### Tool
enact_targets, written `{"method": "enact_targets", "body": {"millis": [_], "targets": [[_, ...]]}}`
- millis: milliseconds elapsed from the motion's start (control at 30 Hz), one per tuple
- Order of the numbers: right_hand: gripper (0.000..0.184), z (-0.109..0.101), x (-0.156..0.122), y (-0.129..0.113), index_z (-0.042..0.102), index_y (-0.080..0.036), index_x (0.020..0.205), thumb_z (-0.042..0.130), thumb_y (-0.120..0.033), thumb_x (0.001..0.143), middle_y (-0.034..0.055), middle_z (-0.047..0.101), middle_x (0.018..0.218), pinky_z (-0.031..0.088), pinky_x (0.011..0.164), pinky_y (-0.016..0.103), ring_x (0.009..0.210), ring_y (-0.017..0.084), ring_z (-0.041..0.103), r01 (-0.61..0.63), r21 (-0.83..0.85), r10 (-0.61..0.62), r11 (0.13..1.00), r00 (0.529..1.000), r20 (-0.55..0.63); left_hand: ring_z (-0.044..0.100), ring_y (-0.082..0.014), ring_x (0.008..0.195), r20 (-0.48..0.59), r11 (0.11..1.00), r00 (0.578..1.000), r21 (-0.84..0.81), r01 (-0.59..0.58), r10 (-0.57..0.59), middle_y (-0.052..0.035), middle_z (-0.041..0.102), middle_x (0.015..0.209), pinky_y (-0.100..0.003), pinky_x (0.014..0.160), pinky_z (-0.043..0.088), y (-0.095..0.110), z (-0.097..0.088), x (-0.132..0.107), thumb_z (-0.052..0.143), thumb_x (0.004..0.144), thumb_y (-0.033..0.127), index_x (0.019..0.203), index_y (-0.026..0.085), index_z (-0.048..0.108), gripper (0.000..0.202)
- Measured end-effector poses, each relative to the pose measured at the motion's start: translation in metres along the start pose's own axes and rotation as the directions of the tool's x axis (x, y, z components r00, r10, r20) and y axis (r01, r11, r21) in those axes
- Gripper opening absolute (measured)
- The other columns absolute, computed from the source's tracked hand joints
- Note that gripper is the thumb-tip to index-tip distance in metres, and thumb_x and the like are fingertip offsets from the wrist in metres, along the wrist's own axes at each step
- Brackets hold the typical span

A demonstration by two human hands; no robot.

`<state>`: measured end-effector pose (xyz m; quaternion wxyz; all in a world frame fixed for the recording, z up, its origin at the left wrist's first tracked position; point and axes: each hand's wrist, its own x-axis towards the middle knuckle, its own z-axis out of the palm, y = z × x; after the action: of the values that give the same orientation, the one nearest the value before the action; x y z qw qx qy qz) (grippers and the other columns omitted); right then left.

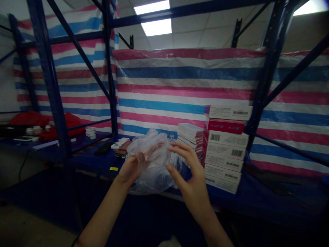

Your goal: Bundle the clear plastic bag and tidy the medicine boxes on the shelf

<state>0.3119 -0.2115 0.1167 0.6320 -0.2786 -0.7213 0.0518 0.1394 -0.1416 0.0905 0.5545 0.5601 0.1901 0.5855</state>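
Note:
A crumpled, see-through plastic bag (154, 171) hangs in front of me above the edge of the blue shelf. My left hand (133, 166) grips it from the left, and folds of film partly veil the fingers. On the bag's other side, my right hand (191, 171) is open, thumb and fingers apart. Its fingertips are close to the film; whether they touch it I cannot tell. Just behind the bag shows the top of a small clear bottle (172, 137).
White and red boxes (226, 151) form a tall stack on the right, beside a lower pile of flat boxes (190, 132). Left are a dark phone-like item (103, 148), a yellow label (113, 168) and white round containers (90, 132). Blue posts (48, 79) frame the shelf (87, 157).

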Motion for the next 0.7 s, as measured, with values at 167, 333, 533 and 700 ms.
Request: {"method": "enact_targets", "body": {"millis": [167, 333, 533, 700], "targets": [[0.013, 0.011, 0.023, 0.032, 0.063, -0.023, 0.09, 0.058, -0.023, 0.078, 0.0024, 0.061, 0.095, 0.044, 0.081, 0.031, 0.094, 0.016, 0.055, -0.008, -0.034, 0.006, 0.999, 0.999, -0.05, 0.051, -0.0241, 0.111, 0.036, 0.96, 0.996, -0.264, 0.09, -0.083, -0.004, 0.066, 0.1, -0.048, 0.102, 0.031, -0.002, 0.006, 0.0, 0.04, 0.082, 0.034, 0.094, 0.018, 0.061, 0.029], [0.007, 0.014, 0.015, 0.048, 0.065, -0.02, 0.079, 0.059, -0.019, 0.078, 0.0019, 0.063, 0.085, 0.046, 0.072, 0.027, 0.083, 0.015, 0.058, -0.027, -0.024, 0.024, 0.999, 0.995, -0.101, 0.05, -0.0292, 0.112, 0.088, 0.993, 0.996, -0.113, 0.036, -0.026, -0.0097, 0.065, 0.101, -0.044, 0.093, 0.038, 0.024, 0.001, -0.004, 0.029, 0.079, 0.063, 0.106, 0.015, 0.058, 0.062], [0.009, 0.014, 0.018, 0.055, 0.069, -0.022, 0.081, 0.061, -0.02, 0.076, -0.0002, 0.068, 0.084, 0.048, 0.078, 0.028, 0.083, 0.014, 0.061, -0.027, 0.012, 0.027, 1.0, 1.0, 0.012, 0.063, -0.0208, 0.076, -0.065, 0.769, 0.982, 0.632, -0.099, 0.18, -0.0054, 0.068, 0.081, -0.028, 0.063, 0.048, 0.054, 0.012, 0.007, 0.064, 0.066, 0.045, 0.099, 0.016, 0.062, 0.044], [0.015, 0.001, 0.017, 0.072, 0.07, -0.023, 0.086, 0.061, -0.027, 0.075, 0.001, 0.07, 0.085, 0.05, 0.075, 0.03, 0.08, 0.017, 0.064, -0.158, 0.02, 0.159, 0.987, 0.982, -0.099, 0.054, -0.0101, 0.042, -0.163, 0.738, 0.971, 0.674, -0.021, 0.177, -0.0033, 0.067, 0.068, -0.02, 0.04, 0.04, 0.07, -0.014, 0.017, 0.06, 0.071, 0.038, 0.097, 0.014, 0.061, 0.036]]}}
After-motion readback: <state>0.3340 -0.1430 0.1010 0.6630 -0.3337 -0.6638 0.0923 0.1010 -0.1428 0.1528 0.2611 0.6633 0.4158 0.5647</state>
